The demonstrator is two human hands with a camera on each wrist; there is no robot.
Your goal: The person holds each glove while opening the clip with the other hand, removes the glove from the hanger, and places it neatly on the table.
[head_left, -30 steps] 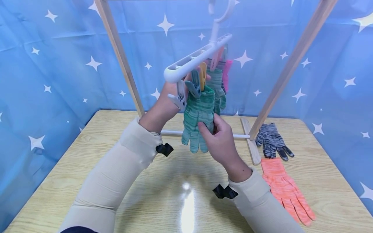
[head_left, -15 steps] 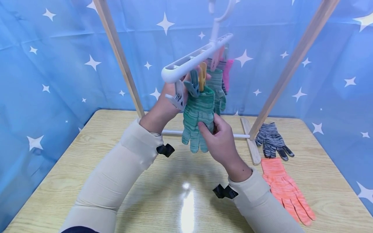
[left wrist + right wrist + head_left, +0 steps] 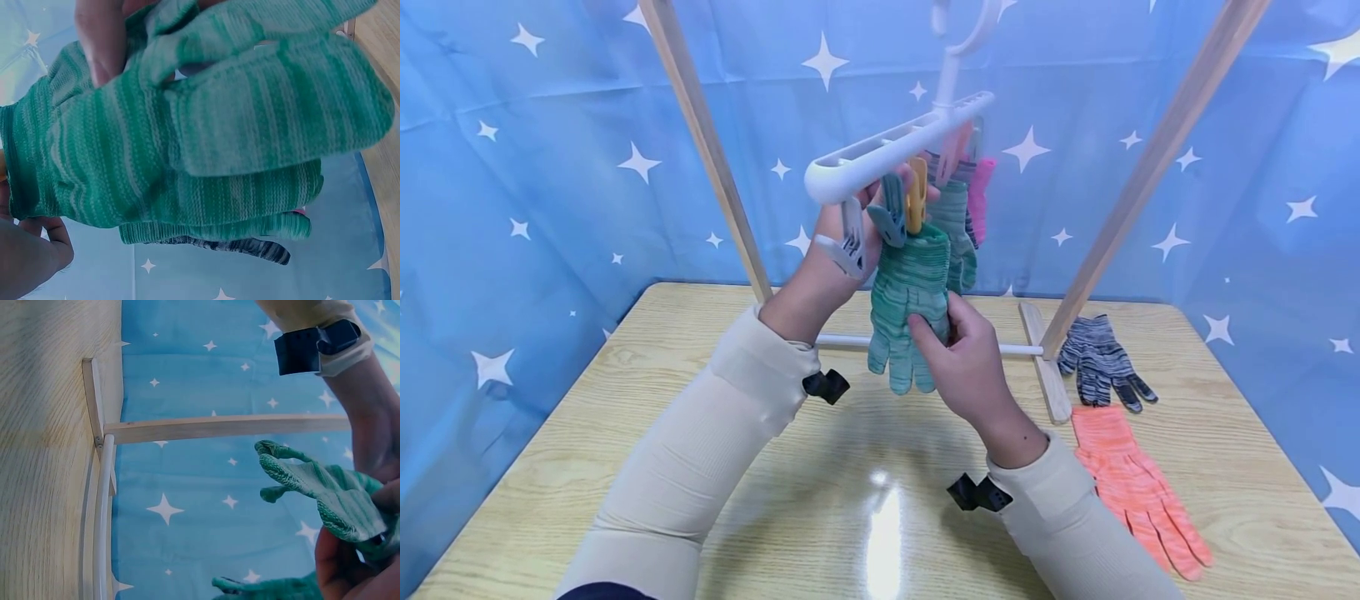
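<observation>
A green striped knit glove (image 3: 910, 283) hangs fingers down below the white hanger (image 3: 895, 142), its cuff right under a yellow clothespin (image 3: 916, 196). My left hand (image 3: 850, 229) reaches up behind the hanger and pinches this clothespin, its fingers partly hidden by the clips. With thumb in front, my right hand (image 3: 966, 358) grips the glove's side at the palm. The left wrist view has the glove (image 3: 112, 150) large, with my left hand (image 3: 37, 250) beside the cuff. A blue-grey clothespin (image 3: 890, 212) and a pale grey one (image 3: 847, 246) dangle left of the yellow one.
Behind hang another green glove (image 3: 955, 225), a pink item (image 3: 980, 196) and a pink clothespin (image 3: 952, 154). Wooden posts (image 3: 1150, 179) stand either side, joined low by a white bar (image 3: 842, 341). A grey-black glove (image 3: 1101, 358) and an orange glove (image 3: 1131, 475) lie on the table's right.
The hanger's near end has shifted left, and the clothespins have moved slightly left with it. Both hands keep nearly the same places, and the right still grips the glove.
</observation>
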